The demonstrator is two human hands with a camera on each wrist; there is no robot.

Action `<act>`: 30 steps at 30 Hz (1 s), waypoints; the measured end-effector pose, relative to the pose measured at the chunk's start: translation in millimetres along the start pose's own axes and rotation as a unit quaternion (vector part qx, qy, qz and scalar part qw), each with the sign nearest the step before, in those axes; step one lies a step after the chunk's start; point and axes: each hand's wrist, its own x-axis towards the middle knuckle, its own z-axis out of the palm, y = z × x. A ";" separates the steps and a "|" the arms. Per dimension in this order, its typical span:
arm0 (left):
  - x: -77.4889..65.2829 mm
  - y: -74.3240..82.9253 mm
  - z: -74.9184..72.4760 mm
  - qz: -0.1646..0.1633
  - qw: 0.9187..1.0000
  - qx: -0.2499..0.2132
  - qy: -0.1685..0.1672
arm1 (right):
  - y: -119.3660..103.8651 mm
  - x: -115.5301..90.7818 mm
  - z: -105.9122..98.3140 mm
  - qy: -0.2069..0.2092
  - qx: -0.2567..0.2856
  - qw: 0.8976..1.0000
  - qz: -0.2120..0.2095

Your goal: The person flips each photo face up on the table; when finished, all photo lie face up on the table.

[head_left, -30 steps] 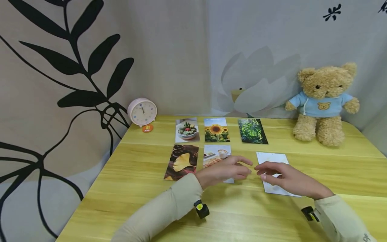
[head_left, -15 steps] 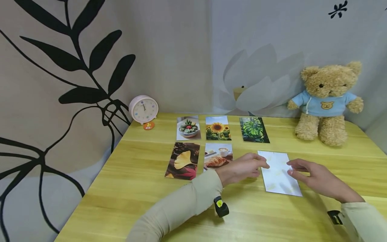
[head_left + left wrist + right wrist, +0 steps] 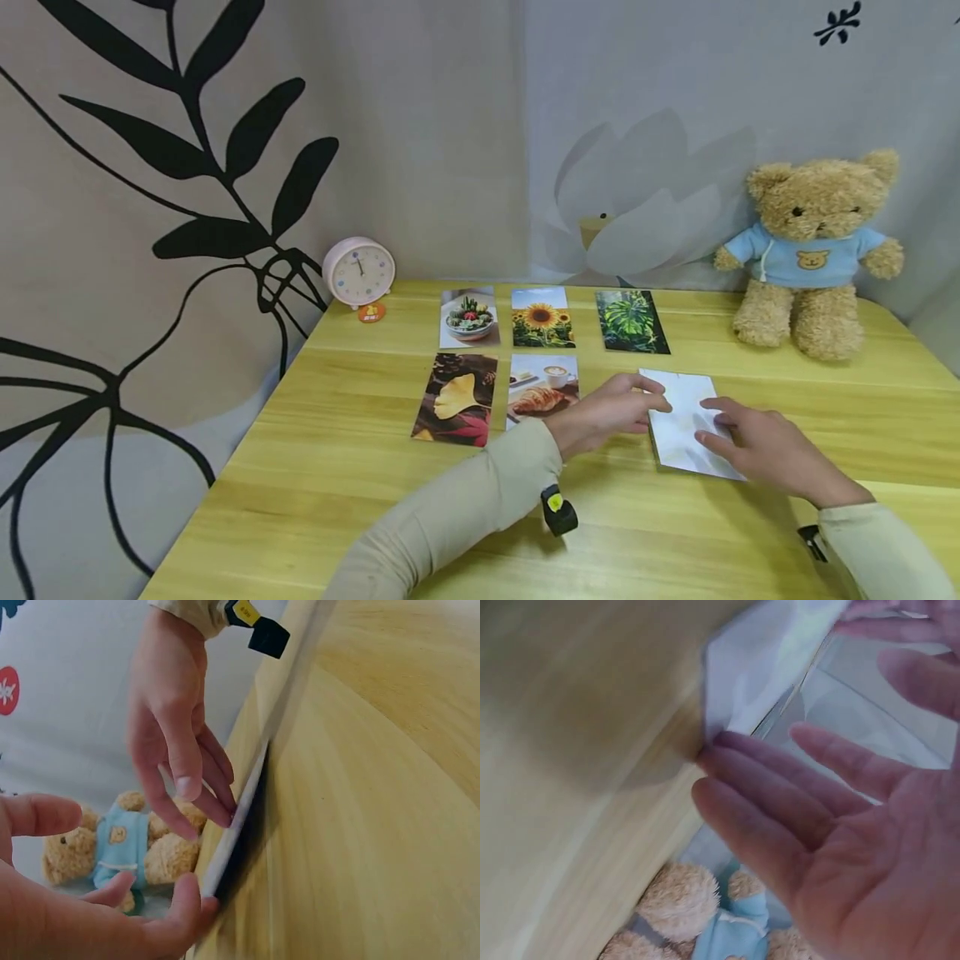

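Observation:
A white card (image 3: pixel 678 450) lies at the right of the picture cards, its pale face up; in the left wrist view its dark underside shows along one side. My left hand (image 3: pixel 611 411) is at its left edge, fingertips touching the edge and thumb apart, as the left wrist view shows. From the right, my right hand (image 3: pixel 780 450) reaches over the card with thumb and index finger spread. Its extended fingers (image 3: pixel 772 795) meet a corner of the card in the right wrist view.
Picture cards of a cactus bowl (image 3: pixel 469 318), sunflowers (image 3: pixel 542 318), green leaves (image 3: pixel 632 322), a ginkgo leaf (image 3: pixel 455 400) and a croissant (image 3: pixel 536 400) lie on the wooden table (image 3: pixel 315 483). A clock (image 3: pixel 358 272) and teddy bear (image 3: pixel 813 258) stand behind.
My left hand has moved right, from over the croissant card to the white card's left edge. My right hand went right off the card, then came partly back over it.

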 end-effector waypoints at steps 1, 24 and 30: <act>0.3 -0.5 -0.2 0.002 1.000 -0.005 0.010 | -2.6 0.2 1.1 0.005 -0.005 1.000 -0.003; 20.5 -3.0 -14.9 0.077 0.995 -0.061 0.029 | -39.6 17.9 -5.4 -0.001 0.101 0.995 -0.015; 22.0 -4.3 -12.6 0.093 0.993 -0.055 0.056 | -39.7 19.1 -10.3 -0.026 0.220 0.975 0.003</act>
